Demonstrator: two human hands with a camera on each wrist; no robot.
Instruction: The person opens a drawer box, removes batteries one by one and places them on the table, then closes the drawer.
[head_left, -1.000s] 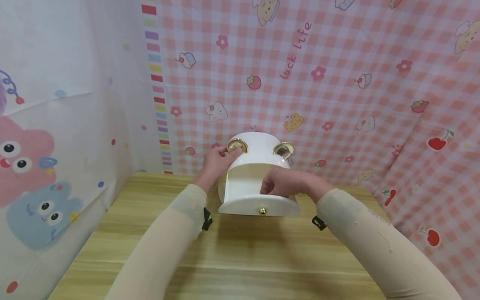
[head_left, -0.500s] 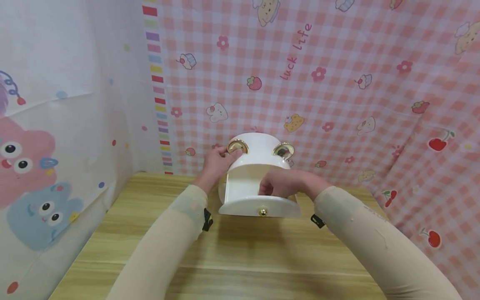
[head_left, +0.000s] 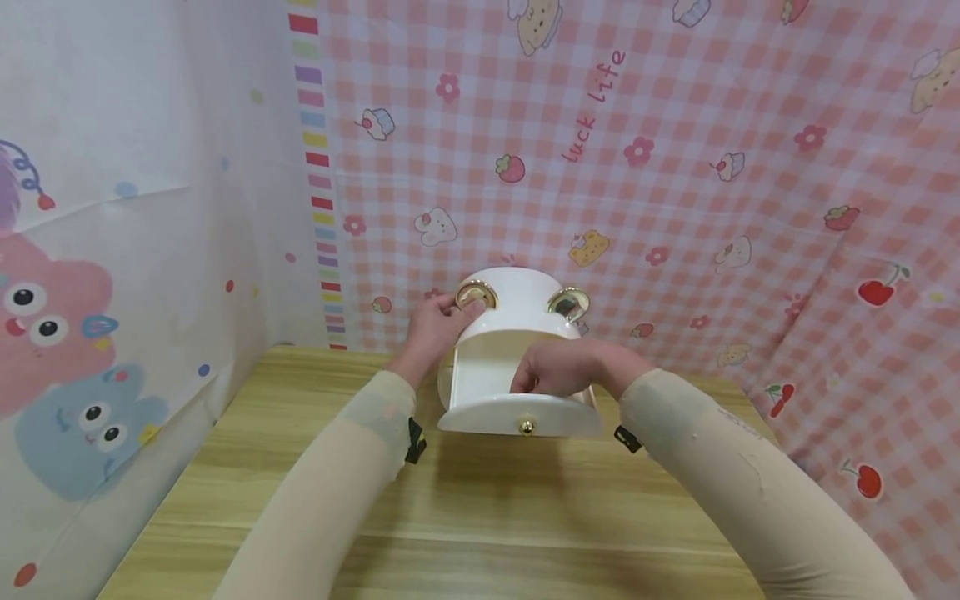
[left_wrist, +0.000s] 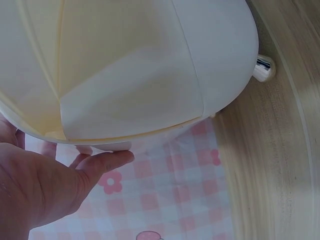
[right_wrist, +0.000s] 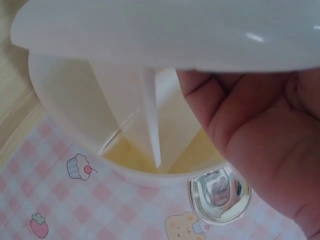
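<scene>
A white rounded storage box (head_left: 513,293) with two round gold ears stands at the back of the table, its front drawer (head_left: 487,417) pulled out. The drawer front carries a gold knob (head_left: 527,427). My left hand (head_left: 438,325) pinches the left gold ear (head_left: 476,293), thumb in front and the other fingers partly hidden behind. Inside the drawer, my right hand (head_left: 558,367) reaches down with curled fingers. Its fingertips are hidden behind the drawer front (right_wrist: 165,35), so what they touch or hold cannot be seen. The right gold ear (head_left: 568,303) is untouched.
The wooden table (head_left: 480,517) extends in front of the box. A pink checked cloth (head_left: 517,208) hangs close behind it, and a white cartoon cloth (head_left: 150,275) hangs on the left. A small metallic foot (left_wrist: 264,68) shows under the box.
My right hand has slid slightly left inside the drawer, its fingers staying curled. The left hand keeps its hold on the ear, and the box stays in place.
</scene>
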